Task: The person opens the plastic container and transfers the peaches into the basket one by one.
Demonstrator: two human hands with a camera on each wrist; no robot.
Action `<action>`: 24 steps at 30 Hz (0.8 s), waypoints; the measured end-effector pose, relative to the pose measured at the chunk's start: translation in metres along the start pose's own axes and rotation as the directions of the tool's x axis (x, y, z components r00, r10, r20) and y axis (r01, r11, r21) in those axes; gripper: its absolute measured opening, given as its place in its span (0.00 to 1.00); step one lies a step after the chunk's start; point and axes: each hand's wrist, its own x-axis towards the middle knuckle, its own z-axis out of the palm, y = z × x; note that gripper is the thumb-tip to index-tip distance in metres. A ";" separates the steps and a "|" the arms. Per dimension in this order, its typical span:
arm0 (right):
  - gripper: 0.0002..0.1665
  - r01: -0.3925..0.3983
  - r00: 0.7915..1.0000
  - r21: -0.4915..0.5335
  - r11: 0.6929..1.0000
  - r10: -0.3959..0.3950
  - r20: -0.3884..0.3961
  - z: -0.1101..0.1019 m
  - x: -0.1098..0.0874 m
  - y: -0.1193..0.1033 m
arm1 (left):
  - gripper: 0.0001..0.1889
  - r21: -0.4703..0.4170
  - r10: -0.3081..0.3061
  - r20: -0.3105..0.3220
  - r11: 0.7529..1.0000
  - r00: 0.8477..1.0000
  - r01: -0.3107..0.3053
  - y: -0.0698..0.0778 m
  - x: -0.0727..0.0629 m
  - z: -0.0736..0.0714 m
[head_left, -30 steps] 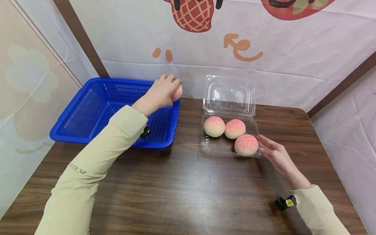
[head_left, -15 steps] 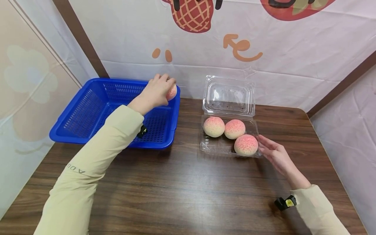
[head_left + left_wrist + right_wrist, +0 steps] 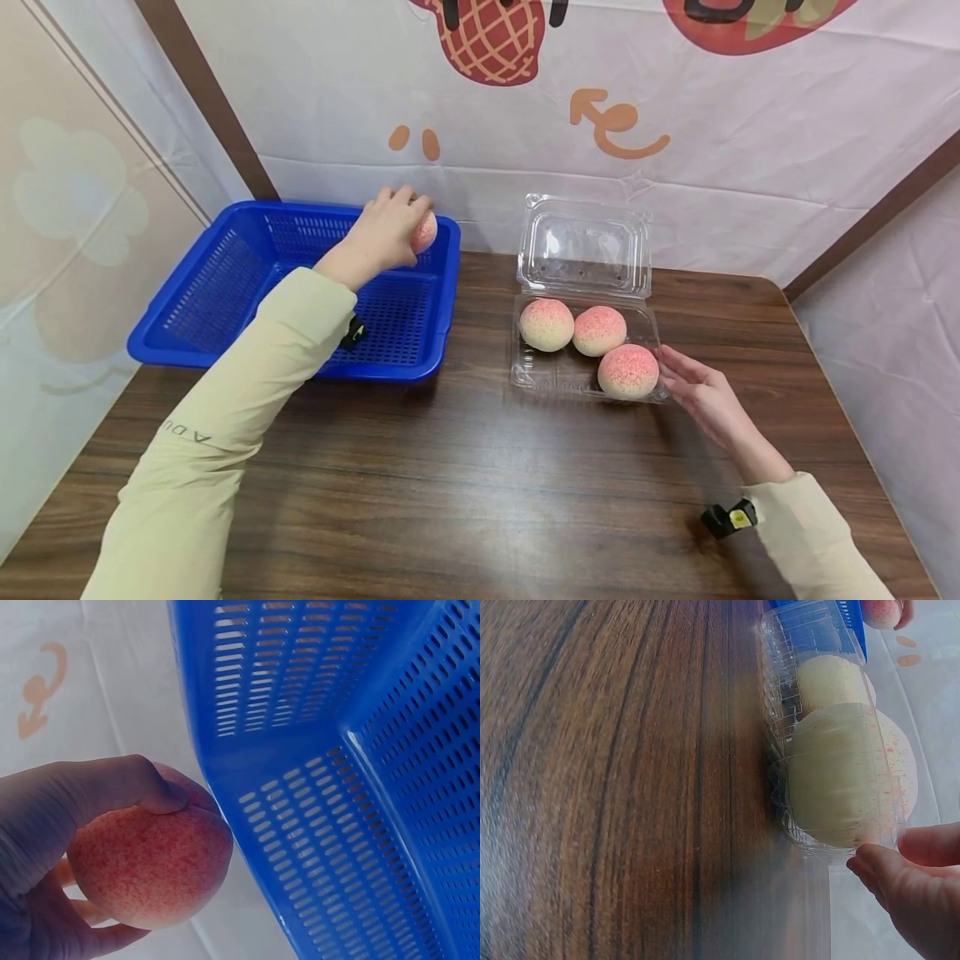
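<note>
My left hand [image 3: 381,231] grips a pink and cream peach [image 3: 425,233] over the far right part of a blue perforated basket [image 3: 452,292]. In the left wrist view the thumb lies across the top of the peach [image 3: 154,862], close to the basket's rim. A clear plastic clamshell box [image 3: 551,377] stands on the table with its lid [image 3: 585,242] raised. Inside its base sit a left peach [image 3: 547,325], a middle peach [image 3: 600,331] and a front right peach [image 3: 628,372]. My right hand [image 3: 705,398] pinches the box's right edge; the right wrist view shows thumb and fingers [image 3: 877,866] there.
The brown wooden table [image 3: 465,500] carries both containers. A printed white cloth [image 3: 525,150] hangs directly behind them, with more cloth at both sides. The basket stands to the left of the box, with bare table between.
My left hand has moved left with the peach, from the basket's far right corner to further over the basket. The right hand and the box have stayed put.
</note>
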 end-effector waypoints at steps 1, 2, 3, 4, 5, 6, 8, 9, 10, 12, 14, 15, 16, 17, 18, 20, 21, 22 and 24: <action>0.33 -0.004 1.000 -0.009 1.000 0.004 -0.002 0.000 0.000 0.000 | 0.40 0.002 -0.002 -0.003 1.000 1.000 0.002 -0.001 0.000 0.000; 0.33 -0.008 1.000 -0.017 1.000 0.007 -0.005 0.000 0.000 0.000 | 0.40 0.004 -0.003 -0.005 1.000 1.000 0.003 -0.002 0.000 0.000; 0.33 -0.010 1.000 -0.025 1.000 0.010 -0.006 0.000 0.000 0.000 | 0.40 0.006 -0.003 -0.007 1.000 1.000 0.004 -0.003 -0.001 0.000; 0.33 -0.013 1.000 -0.030 0.999 0.013 -0.008 0.000 0.000 0.000 | 0.40 0.008 -0.004 -0.009 1.000 1.000 0.004 -0.004 -0.001 0.000; 0.33 -0.016 1.000 -0.038 0.999 0.015 -0.010 0.000 0.000 0.000 | 0.40 0.010 -0.004 -0.011 1.000 1.000 0.005 -0.004 -0.001 0.000; 0.33 -0.019 1.000 -0.044 0.999 0.018 -0.012 0.000 0.000 0.000 | 0.40 0.012 -0.004 -0.013 1.000 1.000 0.005 -0.005 -0.002 0.000; 0.33 -0.020 1.000 -0.048 0.999 0.020 -0.014 0.000 0.000 -0.001 | 0.39 0.015 -0.008 -0.014 1.000 1.000 0.008 -0.007 -0.002 0.000; 0.33 -0.020 1.000 -0.049 0.999 0.020 -0.014 0.000 0.000 -0.001 | 0.39 0.015 -0.011 -0.015 1.000 1.000 0.011 -0.008 -0.003 0.000; 0.33 -0.020 1.000 -0.048 0.999 0.020 -0.014 0.000 0.000 -0.001 | 0.39 0.016 -0.014 -0.013 1.000 1.000 0.014 -0.009 -0.003 0.000; 0.33 -0.019 1.000 -0.045 0.999 0.019 -0.014 0.000 0.000 -0.001 | 0.39 0.015 -0.022 -0.010 1.000 1.000 0.022 -0.012 -0.004 0.000; 0.33 -0.017 1.000 -0.046 0.999 0.016 -0.014 0.000 0.000 -0.001 | 0.39 0.015 -0.029 -0.007 0.999 1.000 0.029 -0.014 -0.005 -0.001; 0.33 -0.015 1.000 -0.046 0.999 0.015 -0.014 0.000 0.000 0.000 | 0.40 0.015 -0.032 -0.006 0.999 0.999 0.032 -0.015 -0.005 -0.001; 0.33 -0.014 1.000 -0.047 0.999 0.014 -0.014 0.000 0.000 0.000 | 0.40 0.016 -0.035 -0.004 0.999 0.999 0.035 -0.016 -0.005 -0.001; 0.33 -0.014 1.000 -0.044 0.999 0.013 -0.014 0.000 0.000 0.000 | 0.40 0.015 -0.040 -0.003 0.999 0.999 0.040 -0.016 -0.006 -0.002; 0.33 -0.013 1.000 -0.045 0.999 0.012 -0.014 0.000 0.000 0.000 | 0.40 0.014 -0.044 -0.001 0.999 0.999 0.044 -0.017 -0.006 -0.002; 0.33 -0.012 1.000 -0.052 0.999 0.012 -0.013 0.000 0.000 0.000 | 0.39 0.014 -0.052 -0.001 0.999 0.999 0.052 -0.019 -0.006 -0.002; 0.33 -0.013 1.000 -0.054 0.998 0.012 -0.013 0.000 0.000 0.000 | 0.39 0.013 -0.057 0.000 0.998 0.998 0.057 -0.020 -0.006 -0.002; 0.33 -0.014 1.000 -0.055 0.998 0.013 -0.013 0.000 0.000 0.000 | 0.39 0.014 -0.060 0.000 0.998 0.998 0.060 -0.021 -0.006 -0.002; 0.33 -0.015 1.000 -0.062 0.998 0.014 -0.012 0.000 0.000 0.000 | 0.39 0.017 -0.069 -0.002 0.997 0.998 0.069 -0.023 -0.006 -0.002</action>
